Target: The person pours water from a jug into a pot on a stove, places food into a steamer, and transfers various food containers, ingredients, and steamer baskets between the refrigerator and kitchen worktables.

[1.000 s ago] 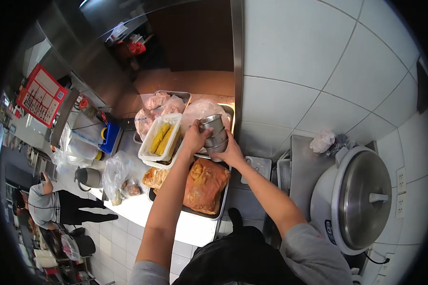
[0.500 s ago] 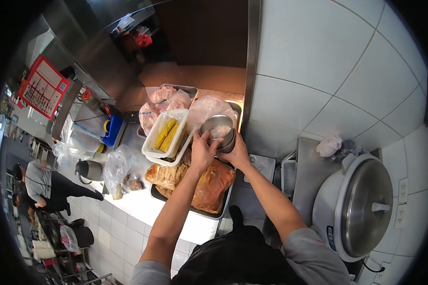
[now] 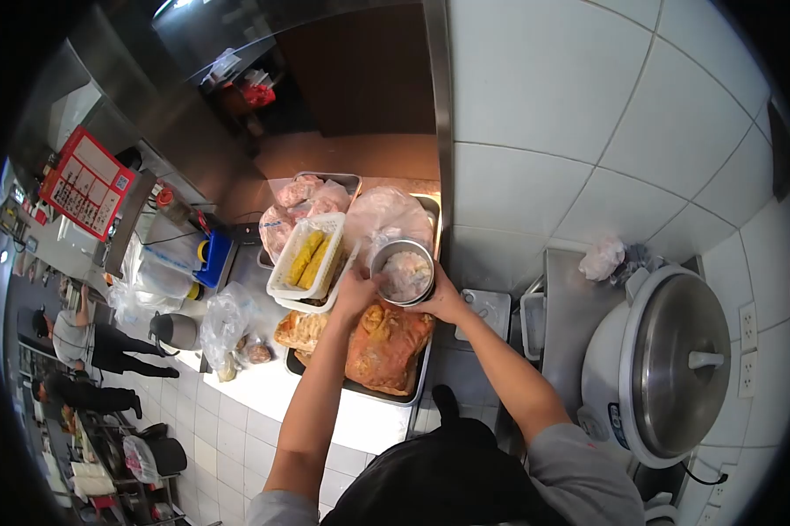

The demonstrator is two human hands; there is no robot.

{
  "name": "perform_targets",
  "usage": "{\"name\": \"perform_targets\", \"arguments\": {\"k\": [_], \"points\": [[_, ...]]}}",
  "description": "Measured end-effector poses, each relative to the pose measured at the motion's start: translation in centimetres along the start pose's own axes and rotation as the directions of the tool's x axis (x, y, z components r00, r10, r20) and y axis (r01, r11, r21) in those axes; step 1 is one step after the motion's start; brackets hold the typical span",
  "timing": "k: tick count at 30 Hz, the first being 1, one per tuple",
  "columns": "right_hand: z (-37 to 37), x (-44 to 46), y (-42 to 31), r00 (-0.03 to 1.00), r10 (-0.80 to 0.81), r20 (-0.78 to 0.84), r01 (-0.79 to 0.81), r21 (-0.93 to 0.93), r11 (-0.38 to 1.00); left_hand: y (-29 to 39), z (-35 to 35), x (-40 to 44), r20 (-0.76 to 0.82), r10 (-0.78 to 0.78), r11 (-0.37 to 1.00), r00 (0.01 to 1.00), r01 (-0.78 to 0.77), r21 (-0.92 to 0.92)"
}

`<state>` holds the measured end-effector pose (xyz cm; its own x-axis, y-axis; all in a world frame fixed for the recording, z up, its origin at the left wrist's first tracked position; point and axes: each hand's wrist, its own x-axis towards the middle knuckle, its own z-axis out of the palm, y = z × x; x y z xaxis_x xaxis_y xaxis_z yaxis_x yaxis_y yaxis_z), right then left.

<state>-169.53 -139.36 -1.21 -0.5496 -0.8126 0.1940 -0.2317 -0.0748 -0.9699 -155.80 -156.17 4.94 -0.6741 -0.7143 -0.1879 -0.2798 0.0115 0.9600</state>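
Bowl (image 3: 383, 255) of pale pieces (image 3: 406, 275) held over the worktop (image 3: 277, 396), mouth towards the camera, between browned meat (image 3: 384, 358) in the near-edge tray (image 3: 391, 399) and pale bagged food (image 3: 386, 213) beyond. Left hand (image 3: 358, 293) gripping its left side, right hand (image 3: 444, 298) curled round its lower right. White basket (image 3: 277, 286) further left.

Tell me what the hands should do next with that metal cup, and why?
I'd gently steady the metal cup upright: its top is open, the pale pink food inside might spill, and the left hand and right hand are both already on it.
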Motion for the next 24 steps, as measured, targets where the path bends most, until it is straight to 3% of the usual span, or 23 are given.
{"name": "perform_targets", "arguments": {"k": [2, 3, 4, 5, 6, 7, 9, 10, 13, 15, 19, 20, 22, 23, 24], "points": [[-1.0, 0.5, -0.6, 0.990, 0.073, 0.120, -0.086, 0.108, 0.990, -1.2, -0.2, 0.8, 0.150, -0.171, 0.982, 0.974, 0.181, -0.056], [-1.4, 0.6, -0.6, 0.976, 0.107, 0.190, -0.138, 0.160, 0.977, -3.8, 0.2, 2.3, 0.086, -0.095, 0.995, 0.992, 0.095, 0.003], [-1.6, 0.9, 0.4, 0.968, 0.117, 0.222, -0.139, 0.086, 0.987, -3.4, 0.5, 1.9, 0.008, 0.027, 0.995, 1.000, -0.028, 0.099], [-1.4, 1.0, 1.4, 0.973, 0.076, 0.219, -0.116, 0.174, 0.978, -3.0, 0.8, 1.3, -0.070, 0.149, 0.968, 0.986, -0.131, 0.213], [-1.5, 0.9, 0.6, 0.966, 0.115, 0.231, -0.169, 0.229, 0.959, -4.4, 0.8, 2.3, -0.120, 0.096, 0.956, 0.988, -0.058, 0.287], [-1.8, 0.7, 0.6, 0.972, 0.091, 0.216, -0.125, 0.146, 0.981, -4.3, 0.7, 2.4, -0.140, 0.088, 0.950, 0.986, -0.041, 0.308], [-1.8, 0.0, 3.2, 0.927, 0.260, 0.272, -0.350, 0.372, 0.860, -2.3, 0.6, 1.5, -0.116, 0.009, 0.951, 0.993, 0.027, 0.307], [-2.1, -0.1, 3.2, 0.926, 0.280, 0.253, -0.372, 0.494, 0.786, -1.5, 0.8, 1.1, -0.111, -0.009, 0.947, 0.994, 0.045, 0.319], [-0.4, 1.3, 5.3, 0.898, 0.404, 0.174, -0.431, 0.537, 0.725, -1.1, 1.3, 0.4, -0.099, 0.069, 0.906, 0.993, -0.021, 0.422], [-0.2, 1.3, 4.3, 0.904, 0.412, 0.115, -0.416, 0.460, 0.785, -3.7, 0.6, 1.6, -0.014, 0.013, 0.952, 1.000, -0.008, 0.306], [0.9, 2.7, 3.4, 0.937, 0.349, 0.003, -0.335, 0.292, 0.896, -3.1, 0.2, -0.6, 0.005, -0.066, 0.994, 0.998, 0.065, 0.092], [1.3, 2.7, -0.2, 0.889, 0.457, -0.005, -0.427, 0.347, 0.835, -3.0, 0.2, -1.0, -0.028, -0.021, 0.996, 0.999, 0.024, 0.092], [1.0, 3.4, 0.9, 0.881, 0.472, 0.038, -0.438, 0.444, 0.782, -3.1, 0.7, -1.4, -0.077, 0.064, 0.994, 0.995, -0.057, 0.088], [0.5, 3.7, 2.0, 0.877, 0.479, 0.048, -0.438, 0.490, 0.754, -4.7, 1.0, -0.6, -0.125, 0.209, 0.962, 0.970, -0.181, 0.205], [0.6, 4.4, 5.9, 0.925, 0.376, 0.055, -0.378, 0.243, 0.894, -5.1, 0.7, -0.5, -0.168, 0.279, 0.878, 0.945, -0.181, 0.443]]}}
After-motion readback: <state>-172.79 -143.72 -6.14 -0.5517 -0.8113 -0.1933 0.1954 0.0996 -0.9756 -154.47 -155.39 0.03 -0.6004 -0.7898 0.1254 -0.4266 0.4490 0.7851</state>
